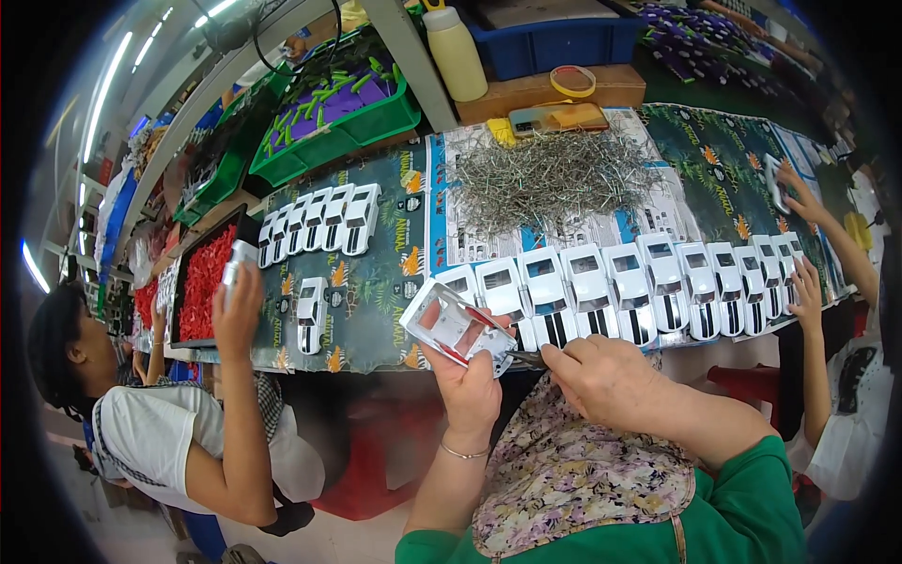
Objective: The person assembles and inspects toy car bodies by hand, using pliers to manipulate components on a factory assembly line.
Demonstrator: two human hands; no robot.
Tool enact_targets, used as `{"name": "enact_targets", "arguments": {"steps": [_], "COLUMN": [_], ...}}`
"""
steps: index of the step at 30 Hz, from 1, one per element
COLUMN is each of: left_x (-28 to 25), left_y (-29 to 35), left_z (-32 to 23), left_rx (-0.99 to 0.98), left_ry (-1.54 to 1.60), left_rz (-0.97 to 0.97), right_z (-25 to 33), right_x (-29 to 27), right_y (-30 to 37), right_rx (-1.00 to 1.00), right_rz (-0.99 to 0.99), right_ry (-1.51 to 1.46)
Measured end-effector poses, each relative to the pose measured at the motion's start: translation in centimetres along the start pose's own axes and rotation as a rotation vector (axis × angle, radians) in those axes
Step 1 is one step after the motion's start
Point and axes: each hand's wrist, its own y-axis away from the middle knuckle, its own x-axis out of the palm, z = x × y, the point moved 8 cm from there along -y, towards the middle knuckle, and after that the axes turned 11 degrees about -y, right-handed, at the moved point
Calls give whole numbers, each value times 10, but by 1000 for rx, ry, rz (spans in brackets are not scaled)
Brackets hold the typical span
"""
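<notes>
My left hand (467,381) holds a white toy truck body (458,328) upside down, its red inner part showing. My right hand (609,378) pinches a thin metal pin (524,356) against the truck's edge. Just beyond my hands a row of white toy trucks (620,291) stands side by side on the printed table cover (376,273). A heap of thin metal pins (550,179) lies further back.
A person at the left holds a white truck (239,268) over a black tray of red parts (202,282); another row of trucks (319,221) stands nearby. A person at the right reaches for trucks (780,273). Green bins (329,117), a yellow bottle (454,54) and a blue crate (554,38) stand at the back.
</notes>
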Motion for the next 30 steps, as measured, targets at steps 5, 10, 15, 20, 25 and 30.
{"name": "enact_targets", "arguments": {"steps": [5, 10, 15, 20, 25, 30], "left_x": [-1, 4, 4, 4, -3, -2], "left_y": [-1, 3, 5, 5, 2, 1], "left_z": [2, 4, 5, 10, 8, 12], "left_rx": [31, 25, 23, 79, 52, -44], "left_ry": [-42, -158, -209, -296, -236, -47], "left_rz": [17, 61, 73, 107, 8, -6], "right_z": [0, 21, 22, 23, 24, 29], "right_x": [3, -7, -6, -7, -6, -6], "right_y": [-4, -15, -27, -39, -40, -31], "right_rx": [15, -186, -249, -331, -357, -369], "right_rz": [47, 95, 229, 274, 267, 217], "right_ry": [31, 295, 374, 400, 406, 512]}}
